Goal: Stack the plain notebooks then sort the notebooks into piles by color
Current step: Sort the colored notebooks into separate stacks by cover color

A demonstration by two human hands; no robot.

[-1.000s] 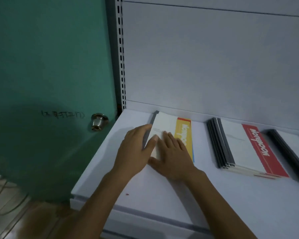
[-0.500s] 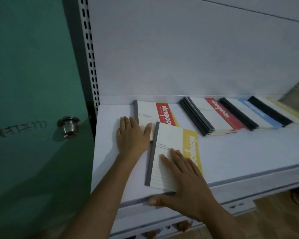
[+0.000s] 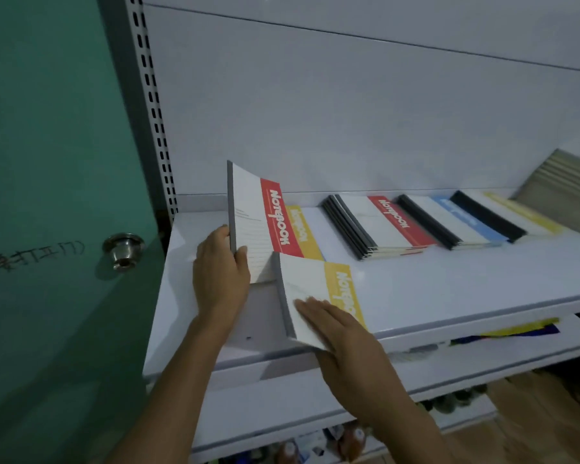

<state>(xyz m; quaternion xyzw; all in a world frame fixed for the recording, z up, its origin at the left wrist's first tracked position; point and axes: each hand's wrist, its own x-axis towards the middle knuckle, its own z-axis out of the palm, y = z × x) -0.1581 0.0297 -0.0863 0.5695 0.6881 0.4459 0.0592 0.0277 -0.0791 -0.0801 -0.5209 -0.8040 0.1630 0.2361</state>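
Since half a second ago, the red-band notebook (image 3: 253,222) has come up off the shelf (image 3: 449,283). It lay flat then, and now its far end is tilted up. The left hand (image 3: 220,276) grips it at the near end of its grey spine, thumb on the cover and fingers behind.

The right hand (image 3: 344,339) lies with straight fingers flat on the yellow-band notebook (image 3: 315,289). That notebook sits at the near edge of the shelf, its near corner over the lip. The thumb is hidden, so I cannot tell if it hooks underneath.

Lifting the red one has uncovered another yellow-band notebook (image 3: 303,231) lying at the far left.

To the right, three piles already look sorted: a red pile (image 3: 379,226), a blue pile (image 3: 456,219) and a yellow pile (image 3: 519,212). So most of the sorting seems done. What is left is probably this mixed left-hand group: the red one to the red pile, the two yellow ones together.
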